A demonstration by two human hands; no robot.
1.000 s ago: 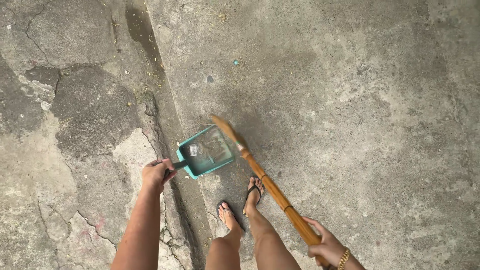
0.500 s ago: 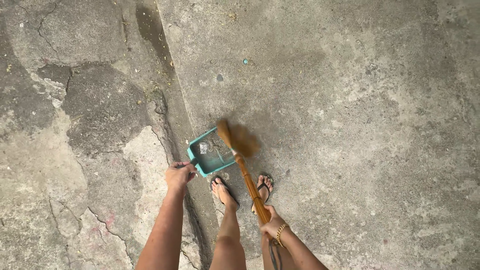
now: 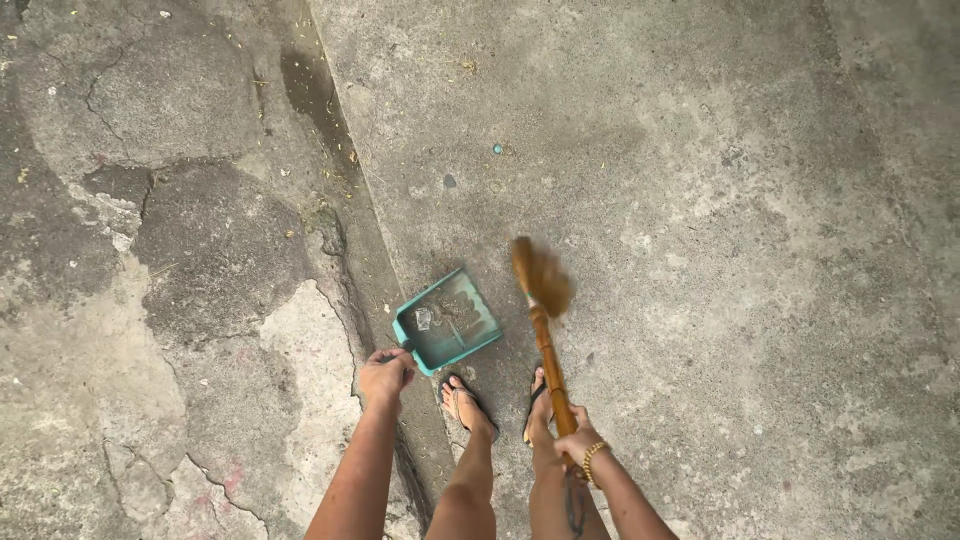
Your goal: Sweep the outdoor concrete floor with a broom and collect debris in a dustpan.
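Observation:
A teal dustpan (image 3: 450,322) rests on the concrete ground, with dust and a small pale scrap inside. My left hand (image 3: 385,374) grips its dark handle at the pan's near left corner. My right hand (image 3: 575,442), with a gold bracelet on the wrist, holds the wooden handle of a broom (image 3: 547,345). The broom's brown bristle head (image 3: 540,275) is blurred and sits just right of the dustpan, apart from it. My two feet in flip-flops (image 3: 468,403) stand just behind the pan.
A dark seam (image 3: 345,190) runs down the ground left of the pan, with cracked, patchy pavement (image 3: 180,250) beyond it. A small teal cap (image 3: 497,149) and a dark spot (image 3: 449,181) lie ahead. Bits of straw are scattered along the seam.
The broom head swung from over the dustpan out to its right. My right hand slid up the handle closer to my body. The dustpan and left hand shifted slightly right.

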